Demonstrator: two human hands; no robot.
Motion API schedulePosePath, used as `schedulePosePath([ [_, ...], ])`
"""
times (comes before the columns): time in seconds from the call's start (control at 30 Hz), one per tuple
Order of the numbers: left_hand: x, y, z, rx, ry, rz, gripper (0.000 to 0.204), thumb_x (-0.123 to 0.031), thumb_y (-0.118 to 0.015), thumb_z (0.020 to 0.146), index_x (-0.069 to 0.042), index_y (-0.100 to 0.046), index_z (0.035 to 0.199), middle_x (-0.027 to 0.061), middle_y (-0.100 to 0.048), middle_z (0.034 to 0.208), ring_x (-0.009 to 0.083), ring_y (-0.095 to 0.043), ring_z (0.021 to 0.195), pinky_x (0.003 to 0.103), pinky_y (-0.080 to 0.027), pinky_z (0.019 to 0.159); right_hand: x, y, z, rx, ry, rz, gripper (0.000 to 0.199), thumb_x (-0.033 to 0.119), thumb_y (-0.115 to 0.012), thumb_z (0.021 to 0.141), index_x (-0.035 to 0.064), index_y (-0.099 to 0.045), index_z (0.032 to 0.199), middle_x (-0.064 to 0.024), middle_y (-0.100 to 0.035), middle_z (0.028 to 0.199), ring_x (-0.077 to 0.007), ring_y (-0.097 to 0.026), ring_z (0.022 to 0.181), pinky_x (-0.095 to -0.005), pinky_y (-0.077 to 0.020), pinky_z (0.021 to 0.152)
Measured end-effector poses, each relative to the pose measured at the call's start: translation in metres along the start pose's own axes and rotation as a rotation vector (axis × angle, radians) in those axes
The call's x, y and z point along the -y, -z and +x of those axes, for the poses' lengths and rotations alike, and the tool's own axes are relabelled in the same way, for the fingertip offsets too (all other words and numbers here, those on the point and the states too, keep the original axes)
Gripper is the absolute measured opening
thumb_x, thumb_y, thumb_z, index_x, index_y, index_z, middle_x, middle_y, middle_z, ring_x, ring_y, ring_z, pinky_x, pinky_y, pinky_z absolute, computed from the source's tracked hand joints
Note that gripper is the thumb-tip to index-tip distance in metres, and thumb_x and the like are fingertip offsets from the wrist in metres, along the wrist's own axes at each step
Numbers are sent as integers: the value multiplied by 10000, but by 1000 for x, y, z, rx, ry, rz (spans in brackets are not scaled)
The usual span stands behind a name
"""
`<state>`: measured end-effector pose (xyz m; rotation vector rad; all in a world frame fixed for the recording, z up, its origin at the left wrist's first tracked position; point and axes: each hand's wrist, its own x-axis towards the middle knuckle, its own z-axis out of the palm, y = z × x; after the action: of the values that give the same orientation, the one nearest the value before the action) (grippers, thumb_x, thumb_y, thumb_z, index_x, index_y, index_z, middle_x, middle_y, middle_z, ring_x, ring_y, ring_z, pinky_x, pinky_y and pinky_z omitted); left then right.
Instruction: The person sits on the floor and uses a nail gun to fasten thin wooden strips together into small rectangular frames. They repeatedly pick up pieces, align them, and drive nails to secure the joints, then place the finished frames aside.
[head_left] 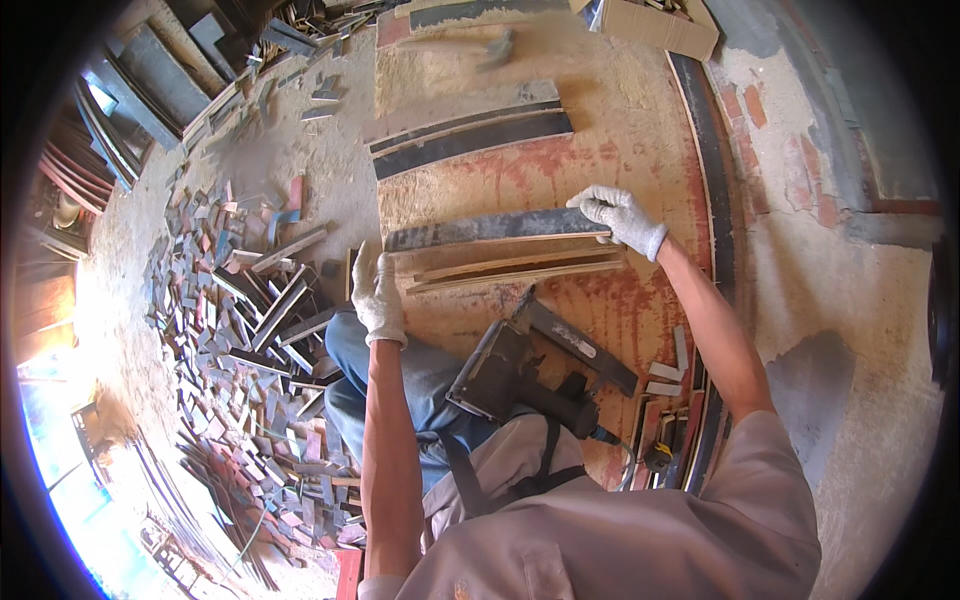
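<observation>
My right hand [622, 218], in a pale work glove, is closed around the right end of a long dark-faced wooden strip [490, 229]. At the strip's left end is my gloved left hand [377, 300], its fingers stretched out and pointing away from me; whether it presses on the end is hard to tell. Just nearer than that strip, several bare-edged wooden strips [515, 270] lie on the stained wooden work surface [590, 165]. A black nail gun [500, 375] rests close to my lap, with a hose at its lower right.
Farther off lie more dark strips [475, 138] and a blurred hammer-like object [495, 50]. A large heap of wood offcuts [235, 350] covers the floor at left. Near right are small pale blocks [665, 378] and a tape measure [658, 457]. A cardboard box [660, 30] stands at the far right.
</observation>
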<state>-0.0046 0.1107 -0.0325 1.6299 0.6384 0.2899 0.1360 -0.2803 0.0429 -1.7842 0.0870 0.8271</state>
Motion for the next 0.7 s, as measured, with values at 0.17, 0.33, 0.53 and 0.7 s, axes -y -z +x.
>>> schedulePosePath([
  [0.17,-23,-21,-1,203,-363,508,414,-324,-699,984,-136,-670,1352,126,-650,1369,315,-576,1294,418,-463,1089,-26,27,21,91,-189,85,283,297,-556,1054,59,-707,1024,1,-549,623,-73,-392,434,-249,-276,377],
  [0.33,-13,-29,-12,262,-357,564,175,-241,-722,928,-108,-774,1030,96,-727,1053,316,-618,1022,426,-504,921,-33,35,33,-11,-554,147,313,352,-513,1014,91,-651,910,-5,-552,597,-96,-398,405,-256,-286,362],
  [0.53,-2,-29,-12,227,-427,599,140,-225,-728,916,-89,-759,935,101,-709,937,341,-616,938,446,-500,844,-8,26,15,-121,-462,-433,322,313,-553,987,41,-673,864,-105,-702,678,-135,-575,455,-322,-413,418],
  [0.7,-1,-29,-13,253,-484,586,125,-187,-700,910,-69,-741,923,121,-691,908,351,-616,902,447,-487,826,-10,25,17,-295,-172,-915,288,291,-603,939,36,-718,873,-161,-747,802,-286,-700,663,-435,-550,642],
])
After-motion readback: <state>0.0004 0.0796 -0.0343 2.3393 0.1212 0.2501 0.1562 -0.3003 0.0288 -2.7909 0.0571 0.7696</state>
